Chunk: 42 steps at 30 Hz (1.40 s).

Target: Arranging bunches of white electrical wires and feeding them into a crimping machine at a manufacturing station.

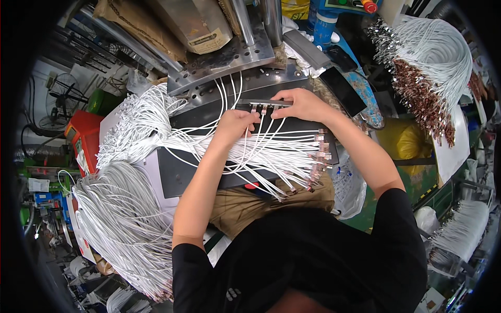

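My left hand (237, 125) is closed in a pinch on a white cable near its end, just below a narrow dark metal mould bar (261, 102). My right hand (301, 106) grips the bar's right end, fingers over its far edge and thumb on the near side. Several cable ends with small metal plugs sit side by side in the bar; my fingertips hide part of them. Below my hands a bundle of white cables (250, 154) lies across a black board (180, 175), its plugs (318, 156) pointing right.
A steel press plate (224, 65) on thick posts stands just beyond my hands. Heaped white cables (138, 125) and a large grey-white coil (122, 208) lie at left. A dark phone (343, 91) rests at right, near a hanging cable bundle (433, 57).
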Motion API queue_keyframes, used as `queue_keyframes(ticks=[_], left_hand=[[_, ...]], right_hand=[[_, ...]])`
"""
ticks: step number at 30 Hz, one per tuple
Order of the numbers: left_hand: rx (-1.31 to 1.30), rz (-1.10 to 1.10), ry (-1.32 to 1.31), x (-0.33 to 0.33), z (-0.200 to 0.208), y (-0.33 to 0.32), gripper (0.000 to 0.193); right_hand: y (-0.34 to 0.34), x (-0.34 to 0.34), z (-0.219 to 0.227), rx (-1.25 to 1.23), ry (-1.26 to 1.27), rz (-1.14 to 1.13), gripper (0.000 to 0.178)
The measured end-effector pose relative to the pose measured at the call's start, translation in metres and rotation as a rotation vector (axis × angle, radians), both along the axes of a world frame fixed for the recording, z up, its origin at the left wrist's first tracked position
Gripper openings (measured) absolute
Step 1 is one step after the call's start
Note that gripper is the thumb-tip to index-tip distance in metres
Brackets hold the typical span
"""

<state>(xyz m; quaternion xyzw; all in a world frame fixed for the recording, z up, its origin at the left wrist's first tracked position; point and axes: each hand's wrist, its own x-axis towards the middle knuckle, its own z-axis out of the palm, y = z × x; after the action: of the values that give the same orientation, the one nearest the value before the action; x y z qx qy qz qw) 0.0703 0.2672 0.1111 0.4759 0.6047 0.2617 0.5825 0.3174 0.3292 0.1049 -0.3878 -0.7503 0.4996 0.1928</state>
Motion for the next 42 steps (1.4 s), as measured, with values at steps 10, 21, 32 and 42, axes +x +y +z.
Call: queue_keyframes(ticks=[10, 21, 32, 42], left_hand=[[0.703, 0.054, 0.882, -0.004, 0.014, -0.003, 0.042], [0.083, 0.289, -0.336, -0.036, -0.004, 0.062, 0.036], [0.193, 0.351, -0.153, -0.023, 0.010, 0.034, 0.034], [1.152, 0.882, 0.653, -0.187, 0.134, -0.051, 0.034]], right_hand=[[-0.011, -0.011, 0.014, 0.717, -0.262, -0.240, 0.021], [0.111, -0.074, -0.023, 1.044, -0.177, -0.318, 0.020], [0.194, -0.113, -0.003, 1.567, -0.478, -0.461, 0.036], [0.207, -0.121, -0.032, 1.165, 0.109, -0.289, 0.036]])
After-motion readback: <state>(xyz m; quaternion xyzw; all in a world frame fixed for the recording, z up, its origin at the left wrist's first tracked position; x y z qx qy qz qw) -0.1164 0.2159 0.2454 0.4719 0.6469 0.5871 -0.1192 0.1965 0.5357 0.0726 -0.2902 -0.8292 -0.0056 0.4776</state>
